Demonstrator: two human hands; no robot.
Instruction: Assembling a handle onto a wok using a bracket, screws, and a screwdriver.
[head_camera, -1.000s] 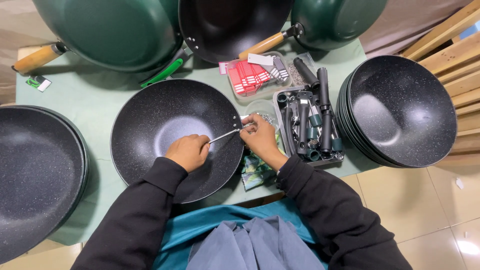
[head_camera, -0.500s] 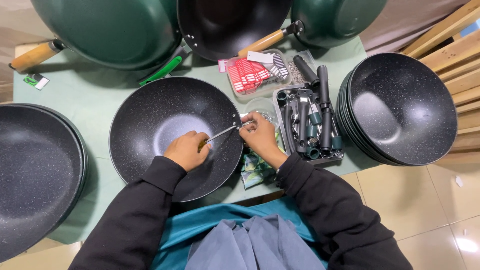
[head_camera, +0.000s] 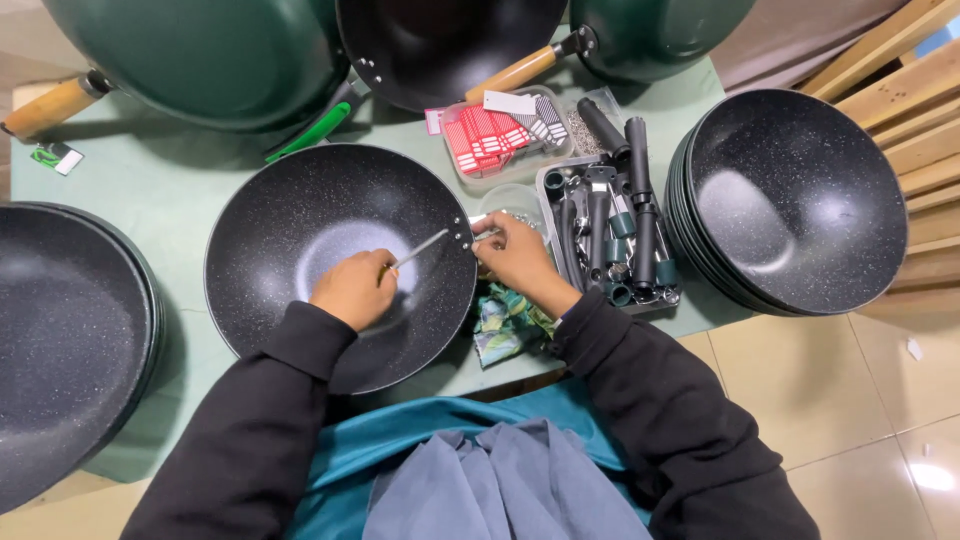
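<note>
Hands: two, left hand (head_camera: 352, 290), right hand (head_camera: 513, 250)
Screwdriver (head_camera: 420, 248): one
Open black wok (head_camera: 335, 255): one
Wok stacks: two, left stack (head_camera: 60, 330), right stack (head_camera: 790, 195)
Parts trays: two, red-tag tray (head_camera: 500, 135), handle tray (head_camera: 610, 230)

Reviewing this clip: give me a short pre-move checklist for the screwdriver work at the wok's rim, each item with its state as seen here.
1. Left hand grips the screwdriver: ok.
2. Screwdriver tip reaches the rim holes of the wok: ok.
3. Right hand steadies the rim from outside: ok.
4. Screw seated in its hole: cannot tell, fingers hide it.
5. Tray of handles beside the right hand: ok.
</note>
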